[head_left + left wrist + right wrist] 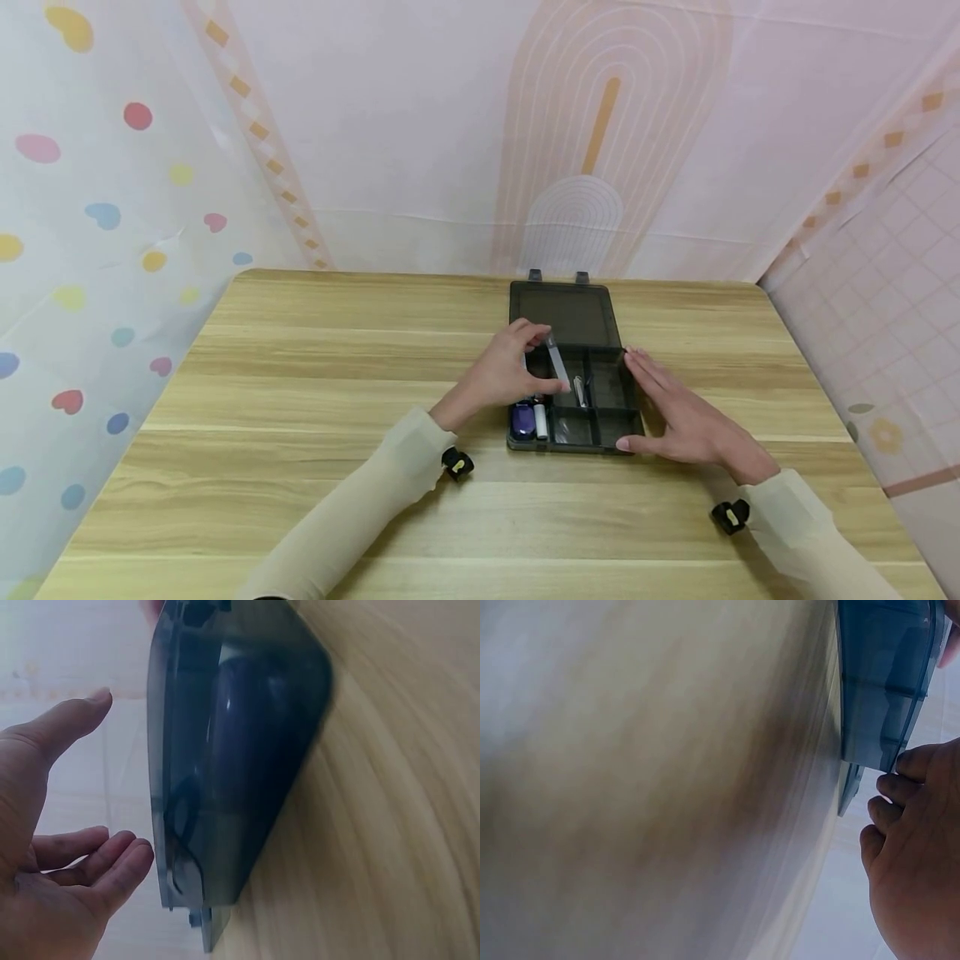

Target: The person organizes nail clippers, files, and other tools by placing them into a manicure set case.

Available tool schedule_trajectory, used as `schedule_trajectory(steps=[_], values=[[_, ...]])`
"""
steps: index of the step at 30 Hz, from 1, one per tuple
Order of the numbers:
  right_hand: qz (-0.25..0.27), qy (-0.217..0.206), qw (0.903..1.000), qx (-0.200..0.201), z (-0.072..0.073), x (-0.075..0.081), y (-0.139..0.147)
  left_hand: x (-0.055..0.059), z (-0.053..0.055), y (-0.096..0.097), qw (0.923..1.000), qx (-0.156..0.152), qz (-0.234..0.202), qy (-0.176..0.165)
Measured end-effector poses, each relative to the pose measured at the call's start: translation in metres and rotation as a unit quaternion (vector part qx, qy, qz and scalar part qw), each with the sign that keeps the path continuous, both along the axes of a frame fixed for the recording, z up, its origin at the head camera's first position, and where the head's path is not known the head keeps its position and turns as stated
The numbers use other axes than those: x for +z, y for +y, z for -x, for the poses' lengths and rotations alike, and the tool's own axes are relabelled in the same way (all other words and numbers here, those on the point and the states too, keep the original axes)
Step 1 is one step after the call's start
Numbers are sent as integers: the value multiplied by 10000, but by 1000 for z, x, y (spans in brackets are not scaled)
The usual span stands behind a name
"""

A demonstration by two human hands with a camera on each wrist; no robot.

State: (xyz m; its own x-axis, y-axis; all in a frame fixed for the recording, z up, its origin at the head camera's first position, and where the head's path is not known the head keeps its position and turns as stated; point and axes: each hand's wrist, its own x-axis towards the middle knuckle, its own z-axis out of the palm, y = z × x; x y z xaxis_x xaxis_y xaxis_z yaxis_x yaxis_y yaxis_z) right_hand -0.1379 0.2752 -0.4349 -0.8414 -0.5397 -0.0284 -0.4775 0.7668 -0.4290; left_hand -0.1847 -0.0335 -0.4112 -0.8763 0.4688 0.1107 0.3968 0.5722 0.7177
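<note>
A dark see-through organizer box [615, 423] lies on the table with its lid [566, 315] folded back. Between thumb and fingertips, my left hand [502, 367] holds a narrow clear strip [558, 365] by its ends, over the left compartments. My right hand [686, 425] rests along the box's right side, fingers straight, thumb at the front corner. At the front left, the box holds a shiny purple item [523, 421] and a small white cylinder [541, 422]. A slim silver item [579, 390] lies in a middle compartment. The left wrist view shows the box's side wall [247, 757].
The wood-grain table [300, 467] extends around the box on all sides. A patterned cloth backdrop [405, 133] rises behind the table's far edge. Two latch tabs [535, 275] stick out from the lid's far edge.
</note>
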Motion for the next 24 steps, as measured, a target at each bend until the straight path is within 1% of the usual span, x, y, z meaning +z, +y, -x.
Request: schedule_trajectory(steps=[3,8,13,17,24], values=[[45,5,10000,20,0,0,-1,-1,0,4,10000,-25,74,-24],[84,80,9999,31,0,1,-2,-2,-1,9,9999,-8,133,58],[84,9,10000,10,0,0,-2,-3,-3,14,9990,54,407,165],[68,-38,10000,-18,1,0,-2,-4,-6,16,9984,66,540,149],[57,-29,10000,-8,0,0,-2,-6,-6,15,9985,-23,530,121]])
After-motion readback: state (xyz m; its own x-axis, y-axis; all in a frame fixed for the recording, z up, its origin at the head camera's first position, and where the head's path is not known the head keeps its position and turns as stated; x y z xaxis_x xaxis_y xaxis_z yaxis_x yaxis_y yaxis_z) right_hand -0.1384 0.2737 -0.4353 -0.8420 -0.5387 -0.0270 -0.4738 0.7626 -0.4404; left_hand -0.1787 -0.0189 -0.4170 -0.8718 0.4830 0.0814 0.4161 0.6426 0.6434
